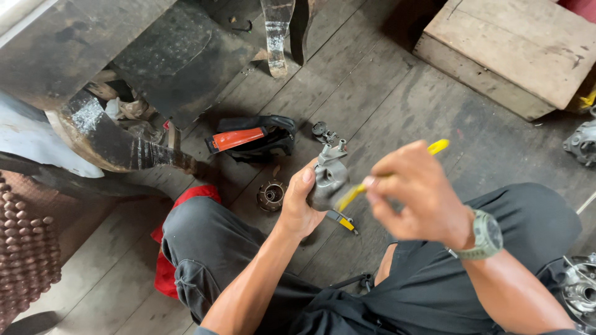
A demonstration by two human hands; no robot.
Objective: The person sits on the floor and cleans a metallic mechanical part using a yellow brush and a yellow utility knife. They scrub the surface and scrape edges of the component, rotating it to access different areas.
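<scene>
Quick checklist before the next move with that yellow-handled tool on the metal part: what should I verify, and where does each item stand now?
1. Left hand has firm hold of the grey metal part: ok, fingers wrap it, thumb on its side.
2. Right hand grips the yellow-handled tool: ok, though blurred.
3. Tool tip seated on the part: cannot tell, motion blur hides it.
4. Part held above the wooden floor, free of the lap: ok.
5. Small round metal piece on the floor within reach: ok, beside the left wrist.
6. Second yellow-and-black tool under the hands: ok, lying on the floor.

right hand: motion-blurred | yellow tool: tip hidden | metal hub: cut by edge
</scene>
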